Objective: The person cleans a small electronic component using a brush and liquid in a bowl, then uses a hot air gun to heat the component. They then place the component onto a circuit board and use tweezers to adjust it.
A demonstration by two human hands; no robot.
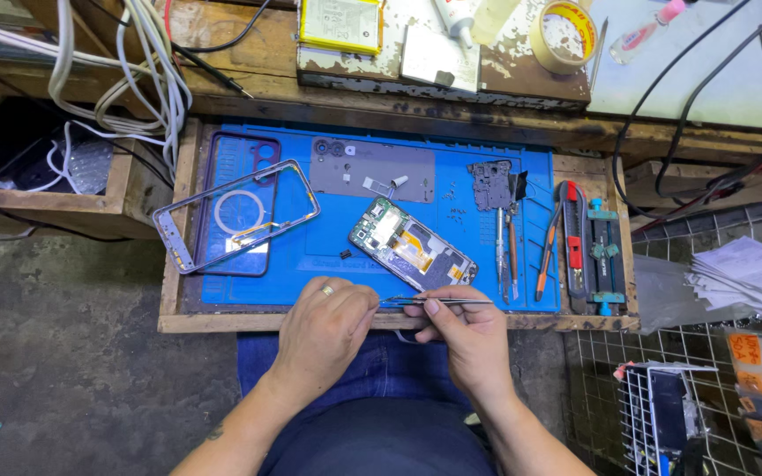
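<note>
My right hand pinches tweezers; left hand closes at their tip (steady, small grip), near the opened phone.

My bench, beyond the work in hand: blue mat on wooden tray. Purple case at mat's left, clear phone frame lying across it. Grey back cover at mat's top. Small circuit board to right, orange-handled tool near it. Tape roll on shelf above. White cables upper left. Paper stack far right.
</note>
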